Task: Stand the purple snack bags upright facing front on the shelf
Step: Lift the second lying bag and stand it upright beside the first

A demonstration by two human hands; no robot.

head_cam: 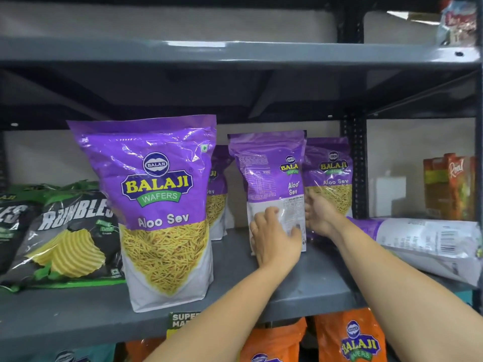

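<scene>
Two bare hands steady a purple Balaji Aloo Sev bag [269,178] at the centre of the frame, on a grey metal shelf [300,280]. The bag stands upright, turned so that its printed back panel and part of its side show. The left hand [274,239] presses against the lower front of the bag, fingers curled on its clear white base; the right hand [320,218] closes on the bag's right edge, so the grip of both hands is on this one bag.

At centre left, nearest the camera, a large Aloo Sev bag [162,212] stands upright with its logo facing front. Behind it, partly hidden, a third purple bag [217,194] also stands upright. Just right of the held bag, a fourth purple bag [330,173] stands facing front against a dark perforated upright post [355,168]. At the right edge of the frame, a fifth bag [428,244] lies flat on its side, barcode showing.

At lower left, black and green Rumbles chip bags [68,239] lean back on the same shelf. Orange Real juice cartons [449,186] stand in the neighbouring bay at right. Orange Balaji bags [350,338] fill the shelf below, under a small green supermarket label [183,321] on the shelf edge.
</scene>
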